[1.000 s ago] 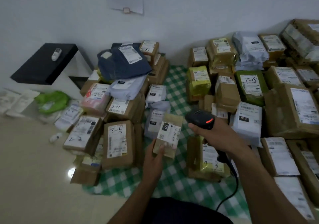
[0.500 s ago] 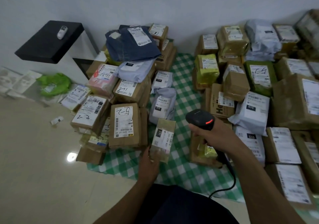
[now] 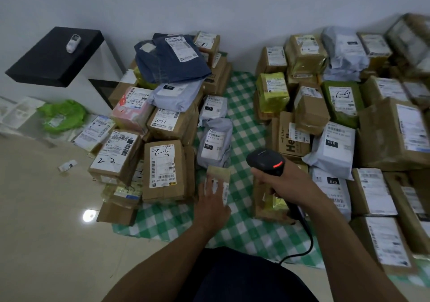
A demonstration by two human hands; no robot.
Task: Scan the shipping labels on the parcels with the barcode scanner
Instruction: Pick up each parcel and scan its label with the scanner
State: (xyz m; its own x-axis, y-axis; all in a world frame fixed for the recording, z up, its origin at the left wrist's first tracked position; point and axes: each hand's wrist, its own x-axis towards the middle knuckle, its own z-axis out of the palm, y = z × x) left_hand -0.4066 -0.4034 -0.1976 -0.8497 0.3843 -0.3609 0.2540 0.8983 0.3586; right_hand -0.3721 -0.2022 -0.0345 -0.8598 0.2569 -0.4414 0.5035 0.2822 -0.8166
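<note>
The barcode scanner (image 3: 267, 161), black with a red light glowing on its head, sits in the right hand (image 3: 282, 183), whose fingers wrap tight round the handle; its cable (image 3: 304, 239) trails back towards 6 o'clock. At its 9 o'clock, close by, a small brown parcel (image 3: 220, 174) lies on the green-and-white checked cloth (image 3: 244, 125). The left hand (image 3: 213, 200) rests flat on it, fingers straight and spread over the white label, gripping nothing; the print there is too blurred to read.

At 12 o'clock from that parcel, touching its far edge, is a grey bag (image 3: 215, 143) whose label carries a black "010" tag. At 9 o'clock stands a carton (image 3: 166, 170) hand-marked "5-2", and further along at 9 to 10 o'clock another (image 3: 115, 154) marked "2-3". At 11 o'clock a box (image 3: 168, 122) reads "241", with a dark blue bag (image 3: 172, 63) heaped beyond it.

At 2 o'clock from the scanner lies a white bag (image 3: 331, 146) tagged "010", and at 1 o'clock a carton (image 3: 289, 142) printed "He", the rest hidden. A black-topped cabinet (image 3: 53, 57) stands far off at 10 o'clock.
</note>
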